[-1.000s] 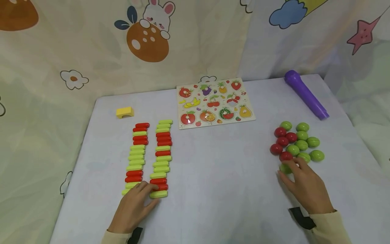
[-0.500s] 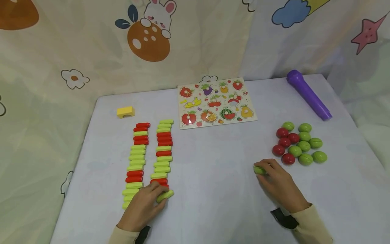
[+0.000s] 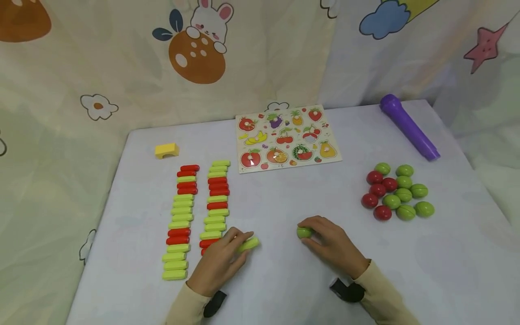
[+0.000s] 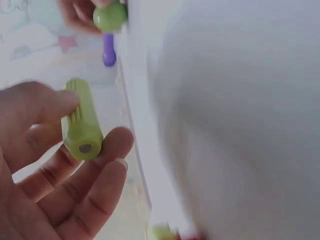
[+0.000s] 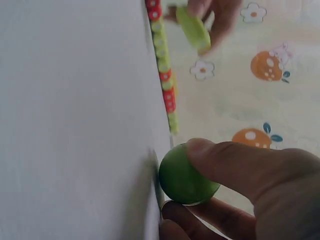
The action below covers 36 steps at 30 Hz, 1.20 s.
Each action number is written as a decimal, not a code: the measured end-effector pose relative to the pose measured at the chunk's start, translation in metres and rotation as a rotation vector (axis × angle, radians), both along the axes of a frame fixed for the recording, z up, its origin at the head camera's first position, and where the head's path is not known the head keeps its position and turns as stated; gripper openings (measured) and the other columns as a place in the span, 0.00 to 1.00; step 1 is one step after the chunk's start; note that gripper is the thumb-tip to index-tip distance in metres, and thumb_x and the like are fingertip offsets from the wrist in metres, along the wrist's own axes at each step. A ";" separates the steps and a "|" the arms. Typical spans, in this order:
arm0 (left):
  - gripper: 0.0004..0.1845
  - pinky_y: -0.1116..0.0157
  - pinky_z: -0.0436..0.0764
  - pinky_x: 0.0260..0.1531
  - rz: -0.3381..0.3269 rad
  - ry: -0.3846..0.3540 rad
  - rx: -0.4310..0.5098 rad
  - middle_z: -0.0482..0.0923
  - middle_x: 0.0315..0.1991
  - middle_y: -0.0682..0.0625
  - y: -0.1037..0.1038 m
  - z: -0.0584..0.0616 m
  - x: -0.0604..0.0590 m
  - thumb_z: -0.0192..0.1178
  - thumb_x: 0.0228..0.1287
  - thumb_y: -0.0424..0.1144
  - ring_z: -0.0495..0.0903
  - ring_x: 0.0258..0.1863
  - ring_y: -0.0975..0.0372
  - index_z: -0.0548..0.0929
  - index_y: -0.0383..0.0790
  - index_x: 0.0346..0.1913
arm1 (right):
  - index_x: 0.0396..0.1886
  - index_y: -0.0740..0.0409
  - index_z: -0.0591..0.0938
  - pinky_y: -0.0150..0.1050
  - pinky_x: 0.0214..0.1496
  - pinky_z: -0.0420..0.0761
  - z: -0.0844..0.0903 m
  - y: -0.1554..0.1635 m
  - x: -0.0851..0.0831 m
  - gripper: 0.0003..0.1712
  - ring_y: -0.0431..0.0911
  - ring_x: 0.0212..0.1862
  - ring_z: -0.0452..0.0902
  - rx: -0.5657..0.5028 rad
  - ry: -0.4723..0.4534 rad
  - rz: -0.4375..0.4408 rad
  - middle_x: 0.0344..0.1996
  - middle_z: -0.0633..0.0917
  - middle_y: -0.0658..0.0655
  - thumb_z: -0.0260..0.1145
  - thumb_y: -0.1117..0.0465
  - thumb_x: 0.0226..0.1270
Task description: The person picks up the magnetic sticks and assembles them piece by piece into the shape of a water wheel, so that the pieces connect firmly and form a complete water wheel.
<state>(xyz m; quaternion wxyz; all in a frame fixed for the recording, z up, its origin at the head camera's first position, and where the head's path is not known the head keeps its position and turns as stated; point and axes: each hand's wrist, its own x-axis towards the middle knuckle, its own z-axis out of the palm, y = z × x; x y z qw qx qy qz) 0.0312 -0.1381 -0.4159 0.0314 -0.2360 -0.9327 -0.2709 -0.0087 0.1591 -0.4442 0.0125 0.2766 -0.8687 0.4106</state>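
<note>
My left hand (image 3: 221,262) pinches a lime-green magnetic rod (image 3: 248,244) between thumb and fingers, just right of the rod columns. A round grey disc shows in the end of this ribbed rod (image 4: 82,122) in the left wrist view. Across from it, my right hand (image 3: 335,246) holds a green ball (image 3: 304,232) between thumb and fingertips, close over the table. In the right wrist view the thumb lies on the near side of the ball (image 5: 182,175). A short gap separates the rod from the ball.
Red and lime rods lie in a left column (image 3: 181,217) and a right column (image 3: 217,192). Several red and green balls (image 3: 392,201) cluster at right. A fruit puzzle board (image 3: 260,169), a purple microphone-shaped toy (image 3: 410,128) and a yellow arch block (image 3: 166,150) sit farther back.
My left hand took the lime rod from the near end of the right column and moved right. My right hand carried the green ball left, away from the cluster.
</note>
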 end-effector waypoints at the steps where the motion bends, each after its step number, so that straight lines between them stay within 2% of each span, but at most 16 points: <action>1: 0.22 0.77 0.73 0.27 -0.010 -0.008 -0.006 0.75 0.39 0.56 0.005 0.000 -0.003 0.71 0.53 0.35 0.72 0.28 0.70 0.82 0.42 0.53 | 0.49 0.53 0.80 0.32 0.48 0.79 -0.001 -0.003 0.000 0.24 0.37 0.47 0.77 -0.017 -0.006 0.013 0.46 0.81 0.44 0.75 0.68 0.51; 5: 0.19 0.76 0.76 0.30 -0.071 -0.030 -0.014 0.75 0.41 0.55 0.023 -0.002 -0.012 0.69 0.57 0.35 0.76 0.30 0.68 0.82 0.42 0.52 | 0.50 0.54 0.79 0.33 0.43 0.80 -0.001 -0.012 0.004 0.24 0.37 0.44 0.76 -0.093 -0.023 0.061 0.46 0.81 0.46 0.73 0.70 0.53; 10: 0.19 0.75 0.77 0.33 -0.136 -0.002 -0.008 0.74 0.43 0.54 0.035 -0.006 -0.016 0.68 0.58 0.34 0.79 0.34 0.67 0.81 0.44 0.53 | 0.51 0.54 0.78 0.34 0.40 0.81 -0.001 -0.022 0.009 0.24 0.37 0.42 0.76 -0.158 -0.035 0.090 0.46 0.80 0.46 0.72 0.71 0.54; 15: 0.18 0.75 0.77 0.32 -0.144 0.025 -0.001 0.74 0.43 0.54 0.040 -0.008 -0.015 0.68 0.58 0.34 0.78 0.33 0.67 0.81 0.43 0.53 | 0.51 0.53 0.78 0.35 0.39 0.80 0.000 -0.026 0.013 0.25 0.38 0.42 0.76 -0.194 -0.010 0.114 0.46 0.80 0.47 0.72 0.72 0.54; 19: 0.18 0.75 0.77 0.32 -0.135 0.028 -0.015 0.74 0.43 0.54 0.039 -0.006 -0.015 0.68 0.58 0.36 0.77 0.32 0.68 0.81 0.44 0.53 | 0.51 0.52 0.78 0.35 0.40 0.80 0.000 -0.027 0.012 0.25 0.38 0.42 0.76 -0.184 -0.002 0.116 0.46 0.80 0.47 0.72 0.72 0.54; 22: 0.18 0.74 0.77 0.32 -0.096 0.022 -0.035 0.74 0.43 0.55 0.032 -0.003 -0.014 0.68 0.58 0.40 0.75 0.34 0.68 0.81 0.46 0.53 | 0.51 0.52 0.78 0.34 0.40 0.81 0.001 -0.026 0.012 0.25 0.37 0.43 0.76 -0.156 -0.022 0.100 0.46 0.80 0.45 0.72 0.71 0.53; 27: 0.17 0.70 0.76 0.33 0.053 0.003 -0.122 0.75 0.38 0.57 0.002 0.008 -0.009 0.71 0.53 0.43 0.70 0.36 0.67 0.82 0.49 0.46 | 0.49 0.52 0.79 0.33 0.40 0.81 0.000 -0.024 0.010 0.24 0.36 0.42 0.76 -0.135 -0.051 0.064 0.45 0.80 0.44 0.73 0.70 0.53; 33: 0.21 0.66 0.69 0.29 0.245 -0.158 -0.300 0.72 0.30 0.55 -0.038 0.024 0.006 0.78 0.39 0.40 0.66 0.31 0.63 0.81 0.46 0.39 | 0.49 0.52 0.79 0.33 0.40 0.81 -0.001 -0.023 0.008 0.23 0.36 0.42 0.76 -0.127 -0.081 0.029 0.44 0.80 0.44 0.74 0.69 0.53; 36: 0.24 0.65 0.70 0.28 0.285 -0.220 -0.352 0.72 0.28 0.53 -0.048 0.025 0.013 0.80 0.36 0.38 0.67 0.28 0.62 0.80 0.44 0.39 | 0.47 0.52 0.79 0.31 0.38 0.81 -0.002 -0.023 0.007 0.23 0.35 0.39 0.76 -0.094 -0.085 -0.030 0.42 0.80 0.44 0.75 0.68 0.52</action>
